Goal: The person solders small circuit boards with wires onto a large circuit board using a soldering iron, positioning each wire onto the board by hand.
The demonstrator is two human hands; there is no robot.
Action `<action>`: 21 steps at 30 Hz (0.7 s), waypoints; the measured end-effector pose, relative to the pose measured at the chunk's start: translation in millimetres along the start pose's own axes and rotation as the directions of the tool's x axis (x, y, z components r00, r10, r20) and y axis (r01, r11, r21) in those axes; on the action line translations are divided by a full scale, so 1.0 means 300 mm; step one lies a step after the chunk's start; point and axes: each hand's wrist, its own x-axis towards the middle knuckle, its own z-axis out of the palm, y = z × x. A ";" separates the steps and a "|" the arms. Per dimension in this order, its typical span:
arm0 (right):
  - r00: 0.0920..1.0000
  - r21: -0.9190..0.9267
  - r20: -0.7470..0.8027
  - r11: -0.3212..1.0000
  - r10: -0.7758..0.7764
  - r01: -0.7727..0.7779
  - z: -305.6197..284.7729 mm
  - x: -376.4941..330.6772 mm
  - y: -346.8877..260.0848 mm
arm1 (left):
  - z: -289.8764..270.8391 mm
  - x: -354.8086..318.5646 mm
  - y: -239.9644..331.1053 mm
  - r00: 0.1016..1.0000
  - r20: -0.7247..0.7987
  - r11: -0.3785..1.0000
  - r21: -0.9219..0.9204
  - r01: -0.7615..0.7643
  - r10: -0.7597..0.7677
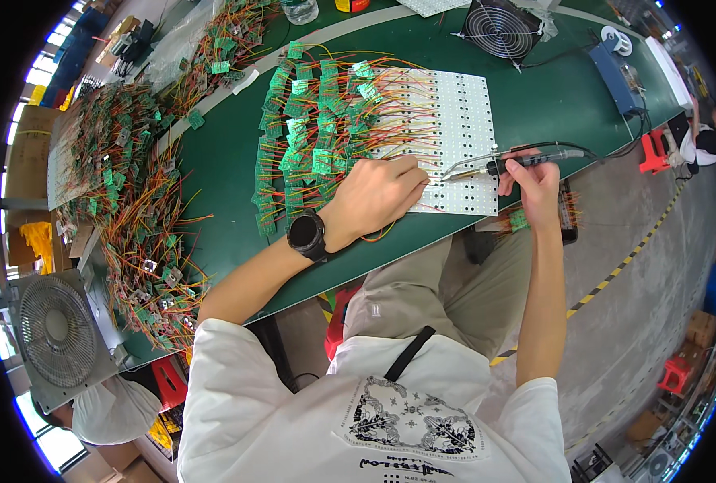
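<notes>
My right hand (535, 181) grips a soldering iron (496, 167) with a dark handle and a thin metal guide tube along it. Its tip points left, close to the fingertips of my left hand (378, 197). The left fingers are pinched together low on a white circuit panel (467, 121); what they hold is hidden. Red and yellow wires (410, 105) run from the panel's left part to rows of small green circuit boards (323, 121). A few wires come out below my left hand.
A large heap of wired boards (117, 153) covers the table's left side. On the green table (551, 105), a black fan (499, 30) and a blue soldering unit (618, 76) stand beyond the panel. At lower left are a grey fan (56, 330) and another person (117, 410).
</notes>
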 end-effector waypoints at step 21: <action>1.000 -0.004 0.000 1.000 -0.023 0.023 0.005 -0.001 0.002 | 0.004 -0.007 -0.005 1.000 0.010 1.000 -0.007 0.023 -0.022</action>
